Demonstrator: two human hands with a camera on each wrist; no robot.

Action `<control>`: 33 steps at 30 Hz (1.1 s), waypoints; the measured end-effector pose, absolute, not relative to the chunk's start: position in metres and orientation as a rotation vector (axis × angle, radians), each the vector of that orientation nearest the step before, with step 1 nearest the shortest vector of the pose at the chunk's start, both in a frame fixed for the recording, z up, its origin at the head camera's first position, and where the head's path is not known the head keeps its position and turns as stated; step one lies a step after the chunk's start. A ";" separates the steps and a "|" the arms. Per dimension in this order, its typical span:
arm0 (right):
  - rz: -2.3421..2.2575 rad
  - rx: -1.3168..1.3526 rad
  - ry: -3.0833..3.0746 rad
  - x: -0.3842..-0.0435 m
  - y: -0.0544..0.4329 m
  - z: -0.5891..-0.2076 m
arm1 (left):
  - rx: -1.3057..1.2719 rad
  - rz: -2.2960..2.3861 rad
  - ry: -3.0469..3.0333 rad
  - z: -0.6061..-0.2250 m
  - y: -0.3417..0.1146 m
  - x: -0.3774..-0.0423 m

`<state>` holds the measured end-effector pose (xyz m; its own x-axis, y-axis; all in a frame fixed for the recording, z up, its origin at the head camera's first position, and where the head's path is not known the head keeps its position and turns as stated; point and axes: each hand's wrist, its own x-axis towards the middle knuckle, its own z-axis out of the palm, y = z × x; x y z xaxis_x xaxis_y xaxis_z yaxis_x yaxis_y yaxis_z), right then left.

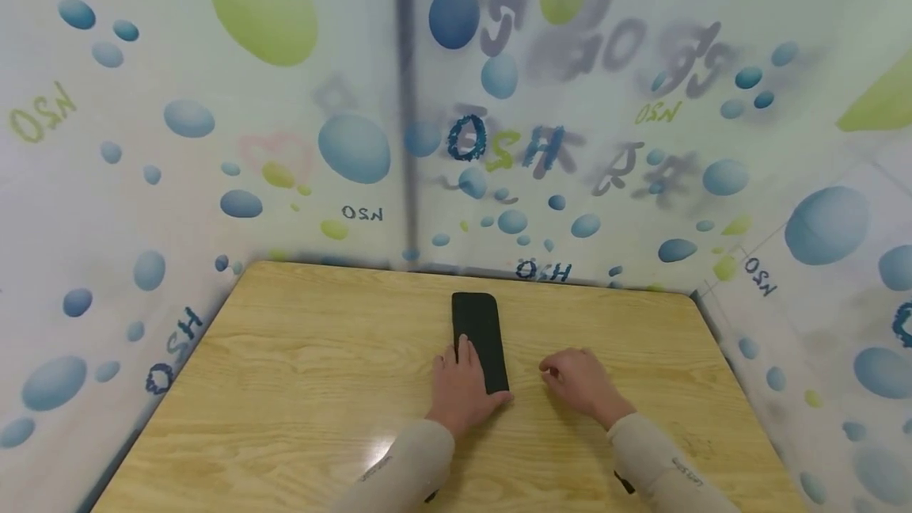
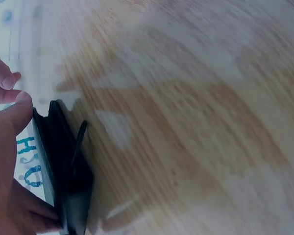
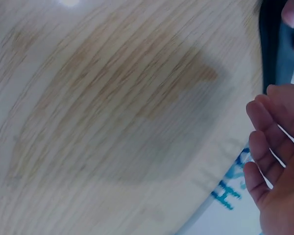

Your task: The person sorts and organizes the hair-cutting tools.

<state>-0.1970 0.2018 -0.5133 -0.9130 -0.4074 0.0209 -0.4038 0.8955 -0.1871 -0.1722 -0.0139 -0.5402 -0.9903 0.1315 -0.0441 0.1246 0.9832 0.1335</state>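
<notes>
A long, flat black case (image 1: 479, 313) with rounded corners lies lengthwise on the wooden table (image 1: 321, 355). My left hand (image 1: 459, 390) rests on its left side and near end, fingers stretched along the top and thumb at the near right corner. Seen from the left wrist, the black case (image 2: 63, 161) has layered edges and a thin dark strip sticking out at its side. To the right, apart from the case, my right hand (image 1: 580, 382) hovers at the tabletop with fingers loosely bent. In the right wrist view that hand (image 3: 279, 147) holds nothing.
White walls (image 1: 356, 85) with blue and green oval shapes and mirrored lettering enclose the table at the back and both sides. Both forearms wear light sleeves (image 1: 409, 461). Dark straps show under the wrists.
</notes>
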 end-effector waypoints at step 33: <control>-0.314 -0.493 3.080 -0.198 0.243 -0.527 | 0.562 0.164 2.829 -0.524 -0.048 -0.179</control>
